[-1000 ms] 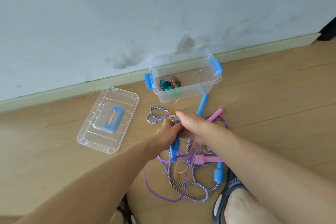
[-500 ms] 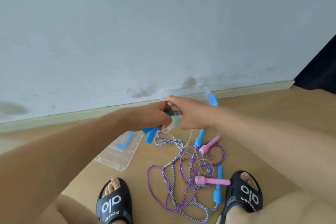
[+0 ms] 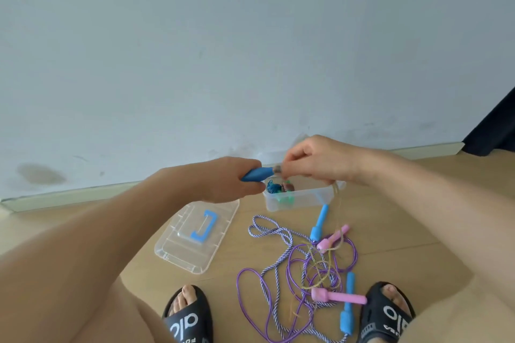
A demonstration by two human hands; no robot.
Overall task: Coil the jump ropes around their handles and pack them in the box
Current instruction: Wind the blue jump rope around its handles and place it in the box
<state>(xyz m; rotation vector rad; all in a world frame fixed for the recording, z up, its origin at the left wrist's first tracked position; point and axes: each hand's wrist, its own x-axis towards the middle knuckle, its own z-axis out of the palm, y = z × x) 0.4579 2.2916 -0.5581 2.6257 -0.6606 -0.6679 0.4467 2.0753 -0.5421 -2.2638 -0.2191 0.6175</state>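
Coiling step on rope one: left hand (image 3: 223, 179) is wrapped around a blue handle (image 3: 257, 173), fingers curled tight on it, tip pointing right toward my other hand. Right hand (image 3: 315, 160) has thumb and fingertips pinched together on a thin yellowish cord (image 3: 337, 198) right at the handle tip; the cord drops from under that hand, past the box's right end, down into the tangle. Whether a second handle sits in the left fist, can't tell.

Judgement: winding has barely started, most of that cord is loose on the floor. Next move needs the left grip kept steady while the right lays turns around the handle, pulling slack free of the purple rope (image 3: 281, 298) and the striped rope (image 3: 274, 256) without dragging them along. Snag risk is high, all three cross near the pink handles (image 3: 338, 296).

Containers:
- clear box (image 3: 299, 199) sits on the floor against the wall, just below my hands, open. One coiled bundle inside at its left end, blue-green cord with something brownish. Rest of the interior looks free, as far as the hands let me see
- its lid (image 3: 195, 239) lies flat on the floor left of the box, blue grip facing up, nothing on it

Two loose blue handles (image 3: 348, 303) on the floor, not yet packed
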